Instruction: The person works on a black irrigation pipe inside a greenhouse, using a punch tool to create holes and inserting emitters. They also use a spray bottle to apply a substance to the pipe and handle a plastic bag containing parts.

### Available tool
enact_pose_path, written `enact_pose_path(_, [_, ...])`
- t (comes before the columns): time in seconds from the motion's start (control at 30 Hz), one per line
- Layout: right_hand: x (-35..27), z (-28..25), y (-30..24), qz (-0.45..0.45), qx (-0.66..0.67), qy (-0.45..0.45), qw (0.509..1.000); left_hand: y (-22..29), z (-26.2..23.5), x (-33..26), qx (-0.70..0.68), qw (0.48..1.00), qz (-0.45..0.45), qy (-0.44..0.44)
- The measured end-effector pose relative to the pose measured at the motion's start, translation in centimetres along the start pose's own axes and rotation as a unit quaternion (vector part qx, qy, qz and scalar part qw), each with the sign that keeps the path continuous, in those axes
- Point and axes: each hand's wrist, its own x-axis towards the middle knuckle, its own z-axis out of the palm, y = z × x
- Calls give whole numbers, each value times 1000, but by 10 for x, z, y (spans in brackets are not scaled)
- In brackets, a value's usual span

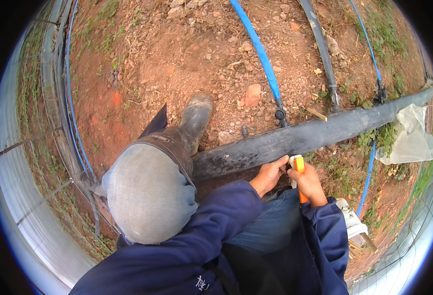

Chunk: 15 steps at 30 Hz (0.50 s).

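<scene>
I crouch over a wide flat black hose (295, 140) that lies across red stony soil. My right hand (308, 182) is shut on an orange-and-white hand tool (298, 166), whose tip rests at the hose's near edge. My left hand (270, 173) touches the hose just left of the tool, fingers pinched at its edge; whether it grips anything is unclear. Both sleeves are dark blue. My left knee (147, 191) in grey cloth and a rubber boot (194, 120) fill the middle left.
A blue drip line (260, 49), a grey line (322, 49) and a thin blue line (368, 46) run from the far side into fittings on the black hose. A clear plastic bag (410, 140) lies at the right. A greenhouse film wall (25, 206) curves along the left.
</scene>
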Motion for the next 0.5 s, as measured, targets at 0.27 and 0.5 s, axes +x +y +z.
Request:
enact_pose_path(0.27, [2,4,-18,20,-119,56,991,0,-2,2,18,999,-7,34])
enact_pose_path(0.5, [5,10,-23,4,-192,92,977,6,6,-2,28,999,0,41])
